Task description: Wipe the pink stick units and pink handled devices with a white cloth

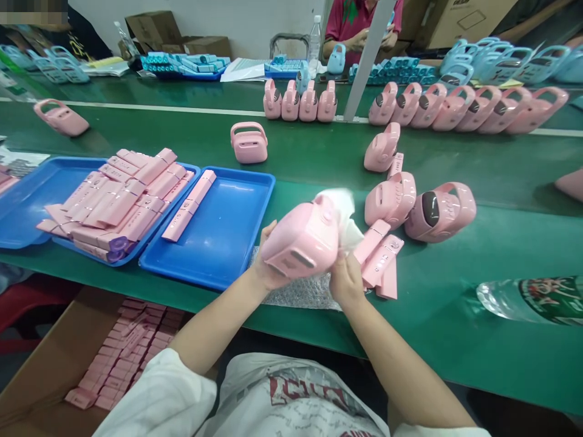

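A pink rounded device (303,240) is held above the bench by my left hand (268,261), whose fingers wrap round its left side. My right hand (348,279) is closed at the device's lower right, pinching a white cloth or tissue (347,218) that lies against its right side and is partly blurred. Under both hands lies a sheet of bubble wrap (303,294). Just right of my right hand are several pink bars (380,261), and behind them stand pink handled devices (390,199).
A blue tray (214,267) with one pink bar stands left, beside a tray heaped with pink bars (122,200). A bottle (537,298) lies at right. Pink devices (310,102) line the bench's middle. A person (337,30) sits opposite. Below left is a carton (40,370).
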{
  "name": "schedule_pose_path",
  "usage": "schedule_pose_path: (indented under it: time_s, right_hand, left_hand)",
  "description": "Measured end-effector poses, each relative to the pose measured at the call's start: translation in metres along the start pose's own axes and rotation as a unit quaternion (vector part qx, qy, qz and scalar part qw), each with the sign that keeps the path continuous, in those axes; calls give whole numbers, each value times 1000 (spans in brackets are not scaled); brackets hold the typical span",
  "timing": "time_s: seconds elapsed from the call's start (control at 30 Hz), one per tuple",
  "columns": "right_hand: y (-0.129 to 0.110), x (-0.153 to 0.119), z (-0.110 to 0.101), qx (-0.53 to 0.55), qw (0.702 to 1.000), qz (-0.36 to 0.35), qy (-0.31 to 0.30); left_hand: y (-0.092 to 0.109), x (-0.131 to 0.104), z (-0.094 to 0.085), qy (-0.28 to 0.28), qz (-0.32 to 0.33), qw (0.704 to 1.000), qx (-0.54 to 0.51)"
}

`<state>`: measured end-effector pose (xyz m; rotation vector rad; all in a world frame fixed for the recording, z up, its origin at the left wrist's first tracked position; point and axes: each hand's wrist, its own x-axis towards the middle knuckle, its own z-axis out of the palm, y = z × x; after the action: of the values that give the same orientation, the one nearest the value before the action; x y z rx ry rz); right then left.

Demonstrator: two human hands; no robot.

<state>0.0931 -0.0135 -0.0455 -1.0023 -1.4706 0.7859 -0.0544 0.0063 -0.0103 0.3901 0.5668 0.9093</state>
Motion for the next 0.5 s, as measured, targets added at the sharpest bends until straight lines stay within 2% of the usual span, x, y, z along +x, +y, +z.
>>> schedule_pose_path:
  time_s: [0.03, 0.1, 0.17, 0.23, 0.33, 0.5]
  right_hand:
    - [-1, 2, -1, 81, 995, 61, 17]
    - [-4, 5, -1, 230, 958, 167, 47]
    - [-9, 8, 0, 307, 925, 213, 59]
    - [-14, 10, 0, 348, 911, 217, 43]
    - [-19, 11, -2, 358, 913, 197, 1]
    - [-20, 8, -7, 323, 928, 189, -2]
  left_hand:
    - [-3, -1, 2, -19, 3, 1000, -15]
    - [-8, -3, 4, -36, 26, 998, -36]
    - [-7, -3, 4, -26, 19, 999, -44]
    - [-3, -1, 2, -15, -20, 999, -41]
    - [3, 1, -4, -5, -68, 997, -45]
    - [2, 3, -2, 15, -45, 997, -63]
